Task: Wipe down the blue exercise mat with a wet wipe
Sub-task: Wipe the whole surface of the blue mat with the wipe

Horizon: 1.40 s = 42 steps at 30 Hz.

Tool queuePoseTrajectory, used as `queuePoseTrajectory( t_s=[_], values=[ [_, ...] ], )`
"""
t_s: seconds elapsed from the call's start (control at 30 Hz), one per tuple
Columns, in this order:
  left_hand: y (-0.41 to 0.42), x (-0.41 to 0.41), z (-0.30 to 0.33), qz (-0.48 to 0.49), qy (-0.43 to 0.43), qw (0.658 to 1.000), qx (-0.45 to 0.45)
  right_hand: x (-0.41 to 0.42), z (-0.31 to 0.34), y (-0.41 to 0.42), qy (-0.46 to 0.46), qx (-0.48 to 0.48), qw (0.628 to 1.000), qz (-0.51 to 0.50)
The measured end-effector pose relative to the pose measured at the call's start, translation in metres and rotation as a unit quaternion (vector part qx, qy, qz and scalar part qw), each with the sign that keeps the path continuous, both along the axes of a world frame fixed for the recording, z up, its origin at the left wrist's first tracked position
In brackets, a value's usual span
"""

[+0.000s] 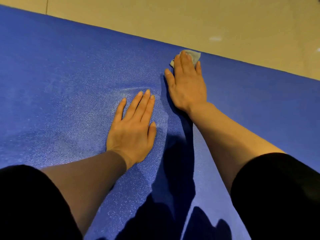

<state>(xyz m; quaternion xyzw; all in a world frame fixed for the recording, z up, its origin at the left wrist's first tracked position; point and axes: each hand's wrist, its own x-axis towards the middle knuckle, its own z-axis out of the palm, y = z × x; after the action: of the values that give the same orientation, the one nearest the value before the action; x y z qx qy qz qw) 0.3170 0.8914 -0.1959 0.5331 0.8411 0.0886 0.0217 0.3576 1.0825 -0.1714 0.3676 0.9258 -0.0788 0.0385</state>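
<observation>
One blue exercise mat (69, 75) lies flat on the tan floor (225, 19). One crumpled wet wipe (194, 55) sits near the mat's far edge, under the straight fingers (185, 61) of the right hand (187, 84), which press it down. The left hand (133, 125) rests flat on the mat just beside, fingers straight and slightly spread, holding nothing. Both black sleeves (277, 196) are pushed up.
</observation>
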Motion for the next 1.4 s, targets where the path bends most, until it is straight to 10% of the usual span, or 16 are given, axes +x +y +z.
queuePoseTrajectory(
  t_s=[0.33, 0.57, 0.77, 1.0, 1.2, 1.4],
  values=[
    [0.005, -0.001, 0.003, 0.003, -0.013, 1.000, -0.020, -0.008, -0.003, 0.039, -0.014, -0.013, 0.990, -0.138],
    [0.004, -0.001, 0.004, 0.001, -0.022, 0.998, -0.051, -0.019, 0.008, 0.033, -0.037, -0.051, 0.998, 0.015],
    [0.005, 0.000, 0.004, -0.001, -0.018, 0.998, -0.062, -0.022, 0.003, 0.027, -0.039, -0.050, 0.988, -0.139],
    [0.006, 0.000, 0.006, -0.006, -0.030, 0.998, -0.046, 0.008, 0.002, 0.025, -0.031, 0.002, 0.999, 0.042],
    [0.006, 0.007, 0.001, 0.001, -0.032, 0.998, -0.047, 0.003, -0.002, -0.007, -0.006, -0.044, 0.989, -0.138],
    [0.010, -0.001, 0.005, 0.004, -0.023, 0.998, -0.061, 0.022, -0.002, -0.012, -0.004, 0.002, 1.000, 0.026]
  ],
)
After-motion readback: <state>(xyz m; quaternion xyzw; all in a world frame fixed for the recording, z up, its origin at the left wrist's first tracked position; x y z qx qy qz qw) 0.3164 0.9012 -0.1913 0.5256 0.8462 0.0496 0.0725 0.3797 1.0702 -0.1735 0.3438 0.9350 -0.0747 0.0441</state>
